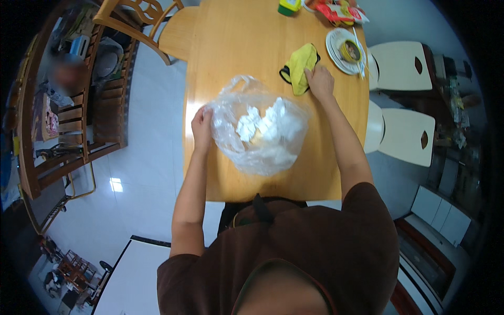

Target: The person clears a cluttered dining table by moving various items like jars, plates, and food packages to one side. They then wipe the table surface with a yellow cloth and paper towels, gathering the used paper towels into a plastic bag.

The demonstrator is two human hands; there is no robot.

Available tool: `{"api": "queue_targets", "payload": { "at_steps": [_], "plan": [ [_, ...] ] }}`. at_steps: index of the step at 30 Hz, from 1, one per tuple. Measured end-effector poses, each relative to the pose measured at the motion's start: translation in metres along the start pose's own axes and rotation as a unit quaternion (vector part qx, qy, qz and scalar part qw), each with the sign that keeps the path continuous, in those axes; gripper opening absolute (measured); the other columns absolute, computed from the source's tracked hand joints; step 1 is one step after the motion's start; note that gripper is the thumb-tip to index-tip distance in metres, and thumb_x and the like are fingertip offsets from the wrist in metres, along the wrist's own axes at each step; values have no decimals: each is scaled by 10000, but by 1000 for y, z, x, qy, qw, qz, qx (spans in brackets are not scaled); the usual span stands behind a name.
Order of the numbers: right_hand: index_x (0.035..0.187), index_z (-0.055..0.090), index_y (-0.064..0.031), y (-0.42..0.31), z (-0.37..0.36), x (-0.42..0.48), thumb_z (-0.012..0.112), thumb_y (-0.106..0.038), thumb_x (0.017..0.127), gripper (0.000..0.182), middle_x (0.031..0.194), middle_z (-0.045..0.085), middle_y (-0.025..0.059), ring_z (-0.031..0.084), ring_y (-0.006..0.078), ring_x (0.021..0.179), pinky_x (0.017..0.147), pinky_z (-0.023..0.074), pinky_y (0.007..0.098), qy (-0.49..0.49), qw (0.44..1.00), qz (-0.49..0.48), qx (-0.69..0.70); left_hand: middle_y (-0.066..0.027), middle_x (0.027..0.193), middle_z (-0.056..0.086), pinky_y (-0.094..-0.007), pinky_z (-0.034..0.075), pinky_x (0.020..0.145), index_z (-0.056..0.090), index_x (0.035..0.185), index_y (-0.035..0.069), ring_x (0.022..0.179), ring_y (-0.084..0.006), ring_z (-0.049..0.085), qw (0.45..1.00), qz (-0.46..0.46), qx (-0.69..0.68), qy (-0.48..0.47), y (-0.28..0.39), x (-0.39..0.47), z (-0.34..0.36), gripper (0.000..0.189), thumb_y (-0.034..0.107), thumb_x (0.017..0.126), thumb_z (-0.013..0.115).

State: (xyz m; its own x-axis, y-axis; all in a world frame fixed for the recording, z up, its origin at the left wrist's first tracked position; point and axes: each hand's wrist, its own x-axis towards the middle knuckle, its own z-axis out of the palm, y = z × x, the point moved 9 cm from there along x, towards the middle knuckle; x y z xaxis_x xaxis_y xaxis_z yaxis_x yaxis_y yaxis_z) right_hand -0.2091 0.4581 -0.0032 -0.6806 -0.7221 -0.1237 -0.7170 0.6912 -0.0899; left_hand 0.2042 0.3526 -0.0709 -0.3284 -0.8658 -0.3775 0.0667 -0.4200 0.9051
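A clear plastic bag (271, 157) lies on the wooden table (232, 35), with crumpled white tissues (271, 118) showing in it. My left hand (202, 124) pinches the bag's left edge. Beyond the bag, to the right, is a yellow cloth (301, 65) with black edging, bunched up on the tabletop. My right hand (321, 80) has its thumb and fingers on the cloth's right side, gripping it.
A stack of white plates (334, 65) holds a small yellow bowl (350, 51) and chopsticks. Behind stand a green and yellow tub (288, 7) and a red food packet (338, 13). Chairs flank the table. Another person, blurred, is at the far left.
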Motion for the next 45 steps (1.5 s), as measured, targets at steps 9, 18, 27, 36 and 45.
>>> {"api": "queue_targets", "payload": {
  "at_steps": [9,18,27,36,45],
  "plan": [
    [1370,459,-293,21,59,-34,535,-96,834,576,1475,369,70,370,302,1324,1060,361,452,45,989,-98,104,-115,997,630,-283,473,794,579,1246,71,840,-198,598,943,209,255,-44,91,-58,108,433,-40,843,469],
    [1243,564,-220,130,49,-201,605,-54,778,495,1383,471,47,414,316,1265,1042,371,416,83,989,-61,109,-194,1304,466,-526,339,1011,549,1305,205,1228,-373,429,760,210,595,-160,17,-88,223,560,369,783,668],
    [1193,589,-223,71,59,-358,627,-189,803,393,1372,440,29,382,299,1287,1066,272,581,16,982,-181,52,-100,1074,613,-641,280,1018,691,1008,163,1088,-301,551,599,224,760,-114,-33,-84,238,237,265,820,588],
    [1507,198,-248,263,57,-287,698,-391,776,897,1496,262,150,158,435,1390,1131,121,576,95,990,13,101,-30,860,636,-244,444,713,629,977,-5,788,-111,565,942,163,284,-74,91,-97,201,140,80,868,610],
    [1457,344,-255,-17,81,-340,663,-393,794,748,1556,217,73,152,343,1431,1153,108,543,-85,922,-364,101,-43,886,642,-243,457,701,600,946,-5,769,-106,588,956,258,135,-35,175,-160,201,82,52,888,609]
  ]
}}
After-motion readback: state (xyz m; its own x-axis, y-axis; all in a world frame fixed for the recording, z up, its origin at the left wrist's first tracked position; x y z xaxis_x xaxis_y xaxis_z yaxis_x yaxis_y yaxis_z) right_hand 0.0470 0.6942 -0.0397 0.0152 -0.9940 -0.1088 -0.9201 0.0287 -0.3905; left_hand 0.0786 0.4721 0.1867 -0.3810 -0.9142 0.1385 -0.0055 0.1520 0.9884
